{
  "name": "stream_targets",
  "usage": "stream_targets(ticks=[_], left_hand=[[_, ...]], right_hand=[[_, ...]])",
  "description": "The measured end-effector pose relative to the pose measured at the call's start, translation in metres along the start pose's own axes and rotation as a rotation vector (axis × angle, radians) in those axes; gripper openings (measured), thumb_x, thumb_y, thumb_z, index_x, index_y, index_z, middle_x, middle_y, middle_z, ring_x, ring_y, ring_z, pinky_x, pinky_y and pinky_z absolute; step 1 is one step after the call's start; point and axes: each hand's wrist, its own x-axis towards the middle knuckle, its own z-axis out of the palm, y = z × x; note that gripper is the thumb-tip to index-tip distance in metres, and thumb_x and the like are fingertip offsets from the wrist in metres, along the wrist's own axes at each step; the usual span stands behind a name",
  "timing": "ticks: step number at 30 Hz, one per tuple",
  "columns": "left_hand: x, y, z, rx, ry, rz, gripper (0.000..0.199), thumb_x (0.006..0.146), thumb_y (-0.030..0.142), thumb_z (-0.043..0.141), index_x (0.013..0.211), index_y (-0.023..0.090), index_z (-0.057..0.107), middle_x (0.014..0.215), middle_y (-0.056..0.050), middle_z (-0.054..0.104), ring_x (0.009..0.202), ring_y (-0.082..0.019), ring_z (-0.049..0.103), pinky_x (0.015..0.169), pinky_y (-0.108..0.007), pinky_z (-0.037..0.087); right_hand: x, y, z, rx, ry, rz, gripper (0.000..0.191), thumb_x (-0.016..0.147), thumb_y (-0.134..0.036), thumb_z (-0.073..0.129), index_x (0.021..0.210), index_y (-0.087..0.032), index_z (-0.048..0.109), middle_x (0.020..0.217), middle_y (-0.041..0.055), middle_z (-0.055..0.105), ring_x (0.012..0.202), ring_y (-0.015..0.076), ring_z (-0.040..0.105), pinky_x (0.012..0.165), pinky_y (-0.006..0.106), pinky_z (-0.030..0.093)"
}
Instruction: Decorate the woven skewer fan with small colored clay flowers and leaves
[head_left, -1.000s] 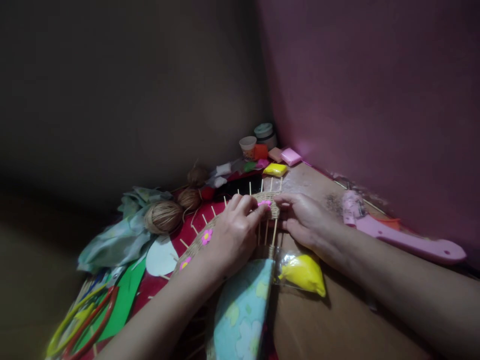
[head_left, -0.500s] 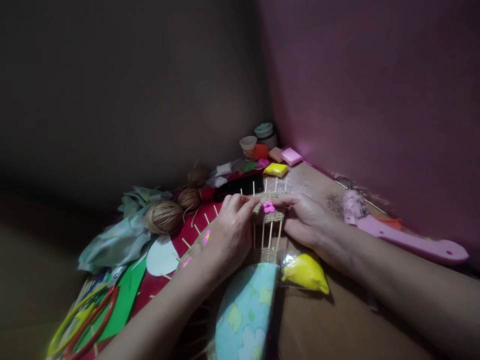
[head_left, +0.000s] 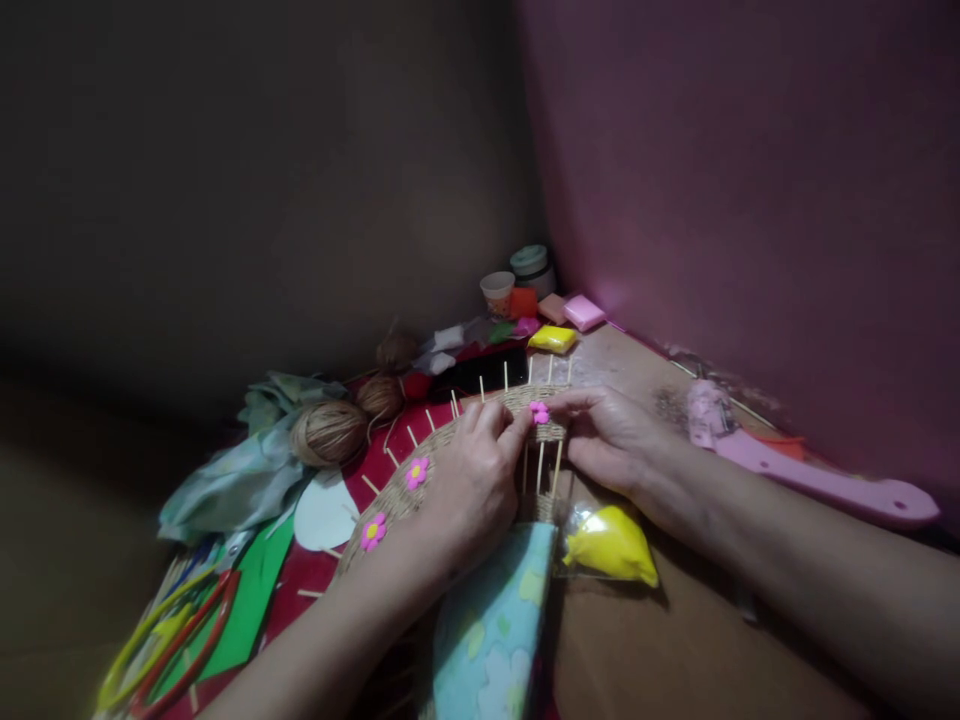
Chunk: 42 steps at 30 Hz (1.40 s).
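A curved woven twine band (head_left: 391, 488) on thin wooden sticks surrounds a blue floral fabric panel (head_left: 487, 620). Two pink flowers with yellow centres, one of them a lower flower (head_left: 373, 531), sit on the band's left side. Near its top right lies a pink flower-shaped piece (head_left: 539, 412) with no yellow centre showing. My left hand (head_left: 480, 460) is closed, its thumb and index fingertips pressed at this piece's left side. From the right, my right hand (head_left: 604, 430) touches the piece with its index fingertip, while its thumb is at the band's edge, fingers closed about it.
A bag of yellow clay (head_left: 611, 545) lies below my right hand. Twine balls (head_left: 328, 433), scissors (head_left: 184, 640) and green sheet (head_left: 251, 590) are at left. Clay packets (head_left: 553, 339) and a paper cup (head_left: 497, 293) stand behind; a pink-handled tool (head_left: 817, 475) lies right.
My left hand has shifted slightly right and down, its fingertips now against the pink piece. Both yellow-centred flowers have come more fully into view. My right hand has hardly moved.
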Motion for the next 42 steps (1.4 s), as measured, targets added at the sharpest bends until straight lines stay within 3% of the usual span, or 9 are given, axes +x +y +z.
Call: stream_targets(ticks=[4, 11, 17, 22, 27, 31, 37, 42], left_hand=[[-0.001, 0.0, -0.004, -0.031, 0.091, 0.009, 0.033, 0.092, 0.011, 0.037, 0.121, 0.011, 0.053, 0.095, -0.01, 0.051, 0.087, -0.021, 0.044, 0.073, -0.034, 0.046], [-0.003, 0.009, -0.007, 0.118, -0.031, 0.108, 0.035, 0.091, 0.01, 0.036, 0.122, 0.005, 0.053, 0.095, -0.014, 0.054, 0.085, -0.024, 0.043, 0.076, -0.041, 0.046], [-0.004, 0.006, -0.003, 0.087, -0.004, 0.144, 0.034, 0.091, 0.01, 0.035, 0.119, 0.004, 0.055, 0.094, -0.014, 0.055, 0.085, -0.024, 0.044, 0.075, -0.041, 0.046], [-0.003, 0.005, -0.007, 0.048, 0.089, 0.101, 0.036, 0.092, 0.011, 0.034, 0.124, 0.01, 0.05, 0.097, -0.012, 0.054, 0.086, -0.023, 0.044, 0.071, -0.037, 0.047], [0.003, 0.006, -0.006, 0.099, -0.006, 0.003, 0.039, 0.09, 0.01, 0.041, 0.128, 0.014, 0.046, 0.1, -0.011, 0.051, 0.089, -0.023, 0.043, 0.074, -0.037, 0.047], [0.005, 0.005, -0.003, 0.13, -0.021, 0.018, 0.04, 0.09, 0.01, 0.041, 0.129, 0.014, 0.046, 0.098, -0.01, 0.05, 0.087, -0.023, 0.041, 0.073, -0.037, 0.046], [0.008, 0.01, -0.008, 0.203, -0.087, 0.06, 0.032, 0.092, 0.014, 0.041, 0.121, 0.008, 0.052, 0.098, -0.012, 0.051, 0.088, -0.024, 0.041, 0.078, -0.039, 0.045], [0.005, 0.008, -0.009, 0.087, -0.023, -0.011, 0.037, 0.089, 0.008, 0.042, 0.126, 0.013, 0.047, 0.099, -0.01, 0.049, 0.089, -0.022, 0.042, 0.077, -0.036, 0.045]], right_hand=[[-0.002, -0.004, 0.002, 0.034, 0.046, 0.093, 0.012, 0.053, -0.008, 0.057, 0.049, -0.018, 0.053, 0.052, 0.0012, 0.053, 0.057, 0.0144, 0.047, 0.064, 0.034, 0.045], [-0.002, -0.005, 0.004, 0.104, 0.116, 0.134, 0.016, 0.055, -0.003, 0.054, 0.051, -0.018, 0.05, 0.053, 0.0005, 0.049, 0.056, 0.013, 0.044, 0.062, 0.031, 0.043], [-0.005, -0.008, 0.008, 0.146, 0.157, 0.163, 0.018, 0.057, -0.005, 0.05, 0.046, -0.018, 0.046, 0.049, -0.0002, 0.043, 0.05, 0.0111, 0.04, 0.055, 0.028, 0.039], [-0.004, -0.008, 0.008, 0.167, 0.158, 0.139, 0.019, 0.059, -0.007, 0.053, 0.045, -0.019, 0.045, 0.048, -0.0014, 0.043, 0.05, 0.0112, 0.042, 0.057, 0.028, 0.041], [-0.003, -0.005, 0.006, 0.145, 0.141, 0.123, 0.014, 0.057, -0.006, 0.054, 0.05, -0.018, 0.053, 0.049, -0.0014, 0.05, 0.052, 0.0125, 0.045, 0.061, 0.03, 0.043], [-0.003, -0.005, 0.006, 0.141, 0.134, 0.108, 0.013, 0.055, -0.006, 0.058, 0.053, -0.019, 0.055, 0.052, -0.0012, 0.055, 0.056, 0.0139, 0.05, 0.062, 0.031, 0.044], [-0.004, -0.007, 0.009, 0.171, 0.199, 0.09, 0.015, 0.06, -0.008, 0.055, 0.05, -0.018, 0.051, 0.049, -0.0019, 0.05, 0.05, 0.0116, 0.044, 0.058, 0.03, 0.041], [-0.007, -0.009, 0.013, 0.195, 0.208, 0.104, 0.018, 0.066, -0.008, 0.052, 0.05, -0.017, 0.05, 0.051, -0.0006, 0.05, 0.051, 0.0114, 0.044, 0.056, 0.028, 0.039]])
